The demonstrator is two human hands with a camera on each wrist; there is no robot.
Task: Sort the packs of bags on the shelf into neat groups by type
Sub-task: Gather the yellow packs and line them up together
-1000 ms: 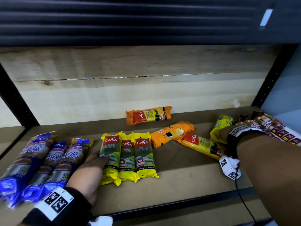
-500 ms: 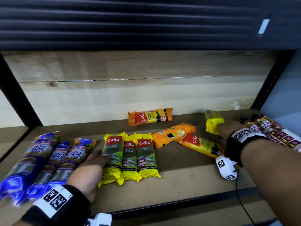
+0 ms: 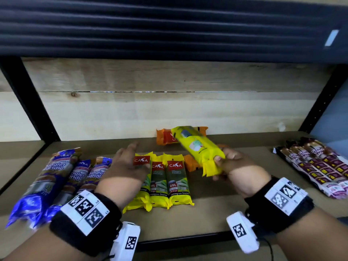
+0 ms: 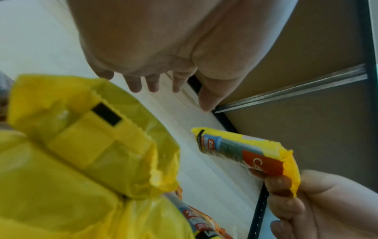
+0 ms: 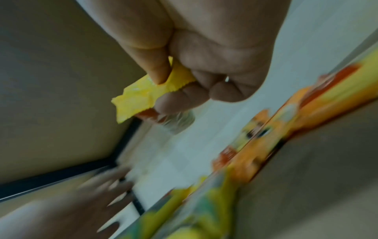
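Head view: right hand (image 3: 239, 166) pinches a yellow pack (image 3: 199, 147) by its crimped end flap and holds it in the air, tilted, over the orange packs (image 3: 163, 137) at the back of the shelf (image 3: 216, 213). Left hand (image 3: 126, 166) hovers with straight fingers, holding nothing, over the left edge of the row of three yellow packs (image 3: 169, 181) lying side by side. Blue packs (image 3: 56, 176) are grouped at the left, maroon packs (image 3: 316, 164) at the right. The pack looks light, soft and crinkly with slick film; a flap pinch lets it swing, so taking it round the middle of the roll would be steadier.

Left wrist view: left hand's fingers (image 4: 151, 82) are spread, palm bare. The held pack (image 4: 245, 155) shows at right, pinched at its seam by the other hand's fingertips (image 4: 278, 186). A big yellow pack (image 4: 81, 145) lies close below the camera.

Right wrist view: thumb (image 5: 153, 64) and curled fingers clamp the yellow flap (image 5: 147, 92). The rest is motion-blurred; probably the yellow row runs along the lower right.

Against half a second ago: the pack has travelled from the far right of the shelf to the centre, and the left hand has lifted off the row towards it.
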